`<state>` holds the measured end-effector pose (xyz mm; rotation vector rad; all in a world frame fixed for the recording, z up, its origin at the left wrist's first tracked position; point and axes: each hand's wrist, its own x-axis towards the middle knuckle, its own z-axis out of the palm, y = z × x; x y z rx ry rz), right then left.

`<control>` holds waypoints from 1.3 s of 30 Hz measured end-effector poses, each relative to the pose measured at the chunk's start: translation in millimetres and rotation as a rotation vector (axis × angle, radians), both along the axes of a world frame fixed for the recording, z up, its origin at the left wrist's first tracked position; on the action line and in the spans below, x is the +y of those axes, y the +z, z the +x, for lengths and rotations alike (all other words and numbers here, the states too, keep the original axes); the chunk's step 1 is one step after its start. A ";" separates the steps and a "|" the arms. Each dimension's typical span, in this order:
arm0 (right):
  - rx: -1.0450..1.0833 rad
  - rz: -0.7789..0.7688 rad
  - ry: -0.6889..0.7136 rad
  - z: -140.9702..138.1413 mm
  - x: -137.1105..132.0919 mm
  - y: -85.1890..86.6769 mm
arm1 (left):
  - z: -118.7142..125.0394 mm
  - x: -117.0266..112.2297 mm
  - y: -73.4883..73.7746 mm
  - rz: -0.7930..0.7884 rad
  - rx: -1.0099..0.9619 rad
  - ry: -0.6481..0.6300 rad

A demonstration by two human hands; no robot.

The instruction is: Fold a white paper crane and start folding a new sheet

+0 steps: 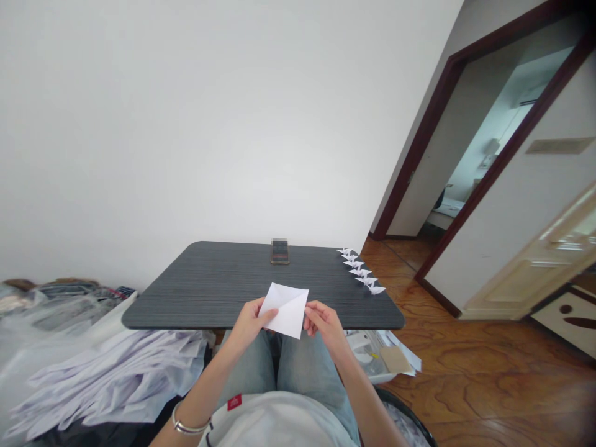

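Note:
A square sheet of white paper [289, 310] with a diagonal crease is held up over the near edge of the dark table [223, 279]. My left hand [254, 320] pinches its left side, thumb on top. At the right edge of the sheet, my right hand [322, 320] has its fingers closed on the paper's border. Along the table's right side stands a row of several folded white paper cranes [357, 271].
A phone on a stand [280, 251] sits at the table's back edge against the wall. White cloth [125, 372] is piled at the lower left. A bin with papers [379, 360] stands right of my legs. A doorway [447, 136] opens at the right.

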<state>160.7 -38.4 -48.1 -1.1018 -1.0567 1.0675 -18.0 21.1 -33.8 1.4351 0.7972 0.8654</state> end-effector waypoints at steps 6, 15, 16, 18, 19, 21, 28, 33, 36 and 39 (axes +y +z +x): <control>0.002 0.089 -0.094 -2.5 -5.6 6.1 | 1.6 0.4 -2.8 0.017 0.002 0.004; -0.300 0.223 -0.015 -10.9 -16.8 14.3 | 2.5 -4.5 1.5 -0.011 -0.019 -0.002; -0.295 0.224 -0.014 -11.4 -16.9 14.2 | 2.7 -5.3 2.4 -0.011 -0.021 -0.004; -0.261 0.222 -0.031 -11.4 -16.7 13.7 | 3.2 -6.0 2.9 -0.009 -0.023 -0.007; -0.244 0.221 -0.039 -11.0 -16.5 13.6 | 3.4 -5.8 2.6 -0.008 -0.024 -0.010; -0.230 0.223 -0.050 -9.6 -16.3 14.0 | 3.4 -4.4 1.6 0.014 -0.036 -0.004; -0.122 0.263 -0.264 -10.4 -13.1 13.2 | -2.1 -1.0 7.2 0.281 -0.104 0.179; 0.096 0.231 -0.040 -18.8 -15.7 12.0 | -3.1 -6.1 17.0 0.359 -0.145 0.098; 0.132 0.242 0.048 -20.7 -18.7 13.7 | -3.3 -9.2 21.1 0.354 -0.168 -0.038; 0.173 0.256 0.065 -18.7 -18.7 13.7 | -3.5 -12.1 24.2 0.345 -0.189 -0.126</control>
